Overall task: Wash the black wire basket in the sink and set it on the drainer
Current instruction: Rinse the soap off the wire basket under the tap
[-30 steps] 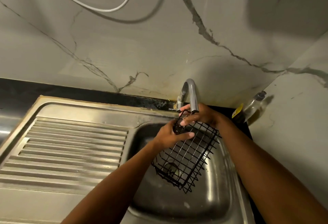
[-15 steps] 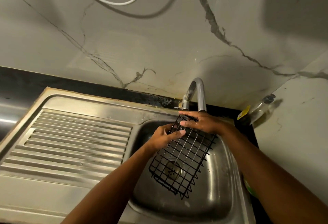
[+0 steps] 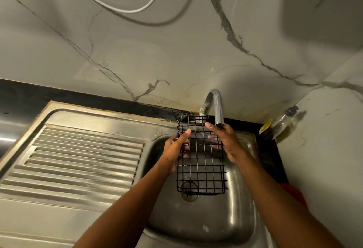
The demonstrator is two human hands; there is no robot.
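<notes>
The black wire basket (image 3: 200, 169) hangs upright over the steel sink bowl (image 3: 231, 218), just below the chrome tap (image 3: 217, 106). My left hand (image 3: 174, 147) grips its left edge, thumb on the front and fingers behind the grid. My right hand (image 3: 225, 141) holds the upper right edge, fingers curled behind the wires. The basket's top reaches the sink's back rim and its lower end hangs above the drain (image 3: 189, 190). The ribbed drainer (image 3: 78, 161) lies to the left of the bowl.
A clear bottle with a yellow label (image 3: 280, 124) leans in the right corner by the marble wall. Something red (image 3: 292, 192) sits right of the sink, partly behind my right arm. A white cable (image 3: 125, 9) loops on the wall above.
The basket has swung from a slant to upright and square to me, and has risen toward the tap. Both hands shifted to its left and right edges.
</notes>
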